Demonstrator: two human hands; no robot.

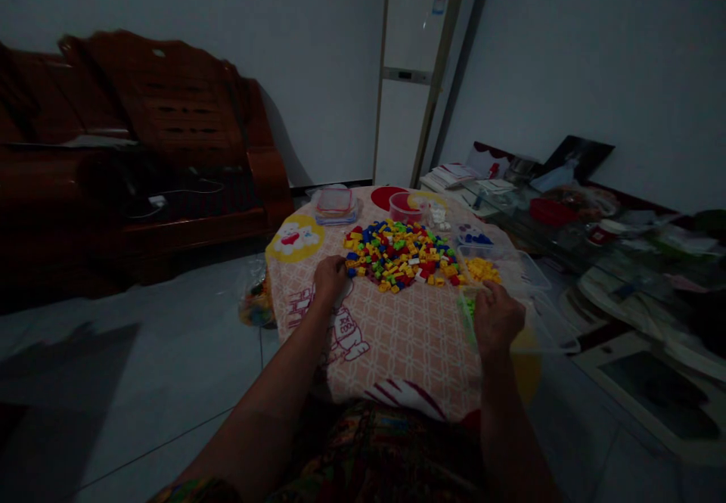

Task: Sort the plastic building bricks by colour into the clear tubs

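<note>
A heap of small toy building bricks (397, 253) in yellow, red, blue, green and white covers the middle of the round table. My left hand (330, 280) is at the heap's left edge, its fingers pinched together beside blue and yellow bricks. Whatever may be between those fingertips is too small to make out. Over the transparent plastic boxes on the right is my right hand (497, 318), closed with thumb and fingers together. Yellow bricks (482, 269) lie in the box just beyond it. Green bricks (470, 306) show in the nearer box, partly hidden by this hand.
A patterned cloth (402, 336) covers the table. Behind the heap stand a pink round tub (405, 206), white bricks (439, 217) and stacked lidded containers (336, 206). Blue bricks (476, 238) sit at the back right. A cluttered glass-topped stand (510, 208) borders the right side.
</note>
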